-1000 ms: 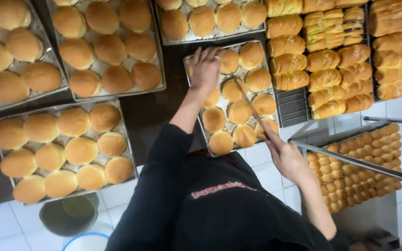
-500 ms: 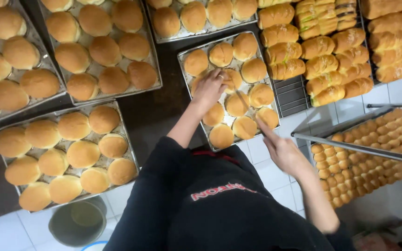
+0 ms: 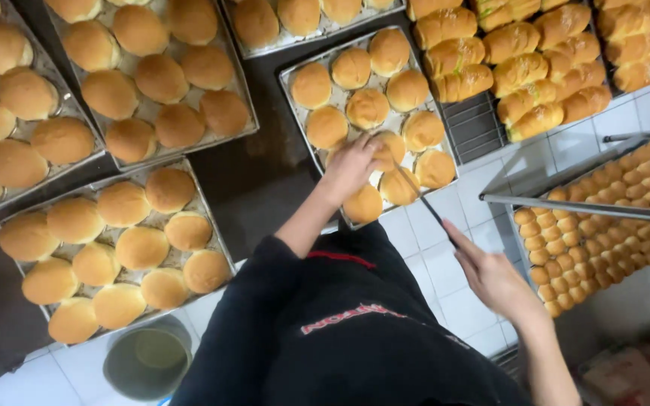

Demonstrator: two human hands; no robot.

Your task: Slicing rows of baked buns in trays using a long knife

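Left hand (image 3: 353, 167) on bun (image 3: 390, 147) (knife (image 3: 423, 199) right).

You have no signs or screens here. At the lower right corner, below the rack of small rolls, lies what looks like a crinkled packet (image 3: 626, 376) in reddish and pale tones, too blurred to tell more. Your dark top carries a red printed label (image 3: 351, 318) across it.
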